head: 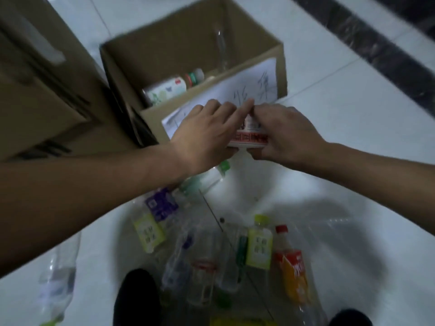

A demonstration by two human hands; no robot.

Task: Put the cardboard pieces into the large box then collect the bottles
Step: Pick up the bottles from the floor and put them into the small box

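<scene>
Both my hands meet in front of an open cardboard box [280,67], gripping a small white bottle with a red label [249,136]. My left hand [204,135] holds its left side, my right hand [287,135] its right side. Inside the box lie a white bottle with a green pattern [167,90] and a green-capped one [194,77]. On the floor near my feet lie several empty plastic bottles: a yellow-green labelled one [259,248], a red-capped orange one [292,267], a purple-labelled one [161,204].
A larger closed cardboard box [42,90] stands at the left, touching the open box. A white paper with handwriting [235,95] is stuck on the open box's front. My dark shoes [136,297] are at the bottom. A clear bottle [58,274] lies far left.
</scene>
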